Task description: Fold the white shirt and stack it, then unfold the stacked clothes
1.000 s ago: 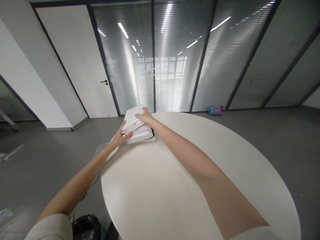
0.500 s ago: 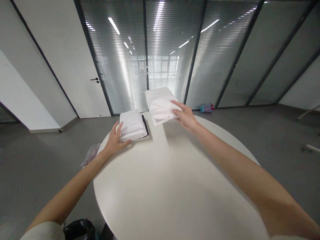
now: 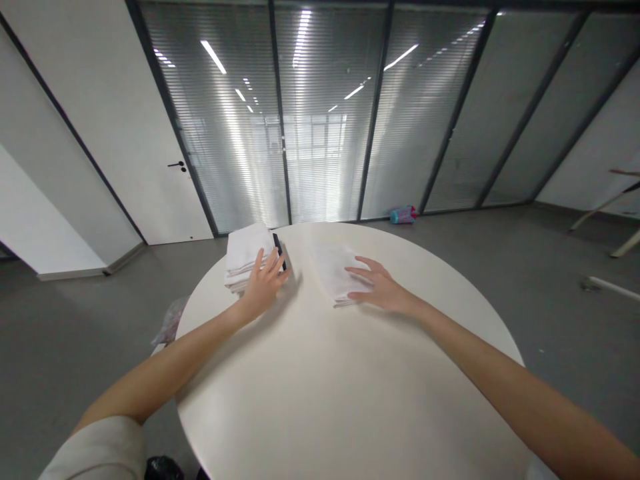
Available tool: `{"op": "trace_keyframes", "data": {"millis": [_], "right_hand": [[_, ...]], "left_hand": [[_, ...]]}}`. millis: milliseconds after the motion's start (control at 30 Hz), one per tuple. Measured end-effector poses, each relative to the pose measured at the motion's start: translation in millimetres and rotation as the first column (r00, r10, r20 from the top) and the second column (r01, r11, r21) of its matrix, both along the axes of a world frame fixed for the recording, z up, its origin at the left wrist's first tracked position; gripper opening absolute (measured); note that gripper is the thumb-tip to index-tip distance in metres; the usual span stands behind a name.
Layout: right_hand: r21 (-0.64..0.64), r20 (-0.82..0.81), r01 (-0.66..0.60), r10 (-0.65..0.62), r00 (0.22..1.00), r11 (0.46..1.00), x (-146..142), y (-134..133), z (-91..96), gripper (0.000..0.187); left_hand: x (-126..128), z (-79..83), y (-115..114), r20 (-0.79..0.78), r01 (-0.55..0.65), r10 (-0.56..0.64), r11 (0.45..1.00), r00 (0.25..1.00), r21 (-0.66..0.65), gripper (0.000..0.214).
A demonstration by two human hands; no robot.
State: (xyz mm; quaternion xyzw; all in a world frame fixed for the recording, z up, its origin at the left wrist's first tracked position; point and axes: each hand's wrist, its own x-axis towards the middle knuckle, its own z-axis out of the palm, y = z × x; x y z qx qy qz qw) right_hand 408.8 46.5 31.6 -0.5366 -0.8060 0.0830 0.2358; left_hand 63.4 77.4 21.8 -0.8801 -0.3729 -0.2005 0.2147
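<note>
A folded white cloth (image 3: 334,270) lies flat near the far middle of the round white table (image 3: 325,373). Over its right side is my right hand (image 3: 381,287), fingers spread; whether they touch the cloth I cannot tell. To the left sits a stack of folded white cloths (image 3: 247,250), with a dark flat object (image 3: 279,250) showing at its right edge. My left hand (image 3: 265,280) reaches across the front right corner of the stack with its fingers apart, partly covering the cloths there.
A bag in clear plastic (image 3: 171,321) is beside the table's left edge. Below left stands a black bin bag (image 3: 164,468). A blue and red item (image 3: 403,215) rests on the floor by the glass wall. Furniture legs (image 3: 613,287) show at far right.
My right hand has lowered the folded white cloth onto the table and loosened its fingers. My left hand has moved right, from the stack's left side to its front right corner.
</note>
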Motion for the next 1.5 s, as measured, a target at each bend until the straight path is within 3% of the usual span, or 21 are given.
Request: {"op": "trace_keyframes", "data": {"millis": [100,200,300,400,467,567,633,700,767,800,833,867,933,967,1033,1133,1233,1300,1367,1433,1500], "right_hand": [[-0.038,0.173,-0.110,0.115,0.978,0.993,-10,-6,-6.2,0.077],[-0.019,0.196,-0.136,0.137,0.971,0.991,-13,-5,-16.5,0.057],[-0.025,0.064,-0.143,0.145,0.987,0.989,-14,-3,-18.8,0.041],[-0.077,-0.244,-0.155,0.132,0.961,0.985,-14,-6,-12.0,0.036],[-0.116,-0.506,-0.111,0.038,0.862,0.987,-11,-5,-6.3,0.043],[-0.138,-0.823,0.016,-0.124,0.554,0.990,4,6,-0.2,0.050],[-0.166,-0.906,0.115,-0.197,0.376,0.979,20,18,1.8,0.044],[-0.247,-0.891,0.279,-0.331,0.312,0.928,39,29,2.7,0.038],[-0.258,-0.820,0.517,-0.468,0.329,0.816,56,35,2.6,0.051],[-0.198,-0.779,0.611,-0.501,0.377,0.767,62,36,2.3,0.058],[-0.103,-0.728,0.654,-0.505,0.464,0.750,66,35,1.9,0.060],[0.001,-0.658,0.633,-0.476,0.583,0.774,68,34,1.2,0.058],[0.129,-0.451,0.443,-0.345,0.823,0.887,66,29,-0.3,0.048],[0.122,-0.332,0.317,-0.263,0.906,0.940,63,26,-1.0,0.046],[0.008,-0.116,0.140,-0.138,0.984,0.990,54,19,-1.4,0.048],[-0.173,0.118,0.067,-0.046,0.992,0.983,41,8,3.5,0.043],[-0.227,0.181,0.025,0.017,0.983,0.974,27,-3,14.4,0.024],[-0.253,0.057,-0.066,0.083,0.995,0.965,22,-7,22.4,0.017],[-0.194,-0.176,-0.107,0.072,0.982,0.975,27,-5,29.3,0.018],[-0.058,-0.426,0.033,-0.055,0.903,0.998,46,3,34.0,0.024],[0.028,-0.606,0.321,-0.239,0.759,0.947,78,12,35.3,0.025]], "left_hand": [[-6,-4.7,7,0.003,0.000,0.000,1.000,1.000,-0.019,0.051],[-22,-2.2,15,0.002,0.027,-0.027,0.998,1.000,-0.048,0.042],[-40,3.7,20,0.019,0.041,-0.039,0.996,0.999,-0.081,0.038],[-48,7.4,22,0.051,0.028,-0.024,0.997,0.998,-0.078,0.027],[-45,8.9,19,0.093,0.003,0.001,0.999,0.996,-0.046,0.023],[-35,12.0,12,0.165,-0.005,0.004,1.000,0.986,0.006,0.029],[-28,14.1,7,0.203,0.022,-0.026,1.000,0.979,0.019,0.033],[-22,14.6,3,0.228,0.068,-0.066,0.998,0.971,0.000,0.035],[-16,12.6,0,0.240,0.137,-0.121,0.989,0.963,-0.052,0.034],[-12,10.5,-2,0.236,0.184,-0.159,0.979,0.959,-0.091,0.034],[-8,7.7,-5,0.228,0.235,-0.200,0.962,0.953,-0.138,0.034],[-2,4.5,-8,0.218,0.284,-0.242,0.940,0.946,-0.190,0.035],[9,-2.6,-14,0.195,0.358,-0.310,0.884,0.931,-0.301,0.039],[15,-6.0,-18,0.185,0.381,-0.335,0.854,0.924,-0.354,0.042],[25,-10.5,-23,0.171,0.409,-0.373,0.797,0.912,-0.444,0.049],[31,-8.8,-25,0.210,0.408,-0.351,0.746,0.912,-0.527,0.051],[30,1.2,-23,0.310,0.343,-0.199,0.774,0.930,-0.533,0.040],[28,7.4,-22,0.328,0.281,-0.120,0.816,0.937,-0.506,0.030],[29,9.6,-22,0.308,0.258,-0.118,0.847,0.944,-0.465,0.024],[33,7.0,-23,0.263,0.310,-0.210,0.847,0.942,-0.432,0.035],[39,1.7,-25,0.181,0.405,-0.362,0.817,0.914,-0.410,0.057]]}}
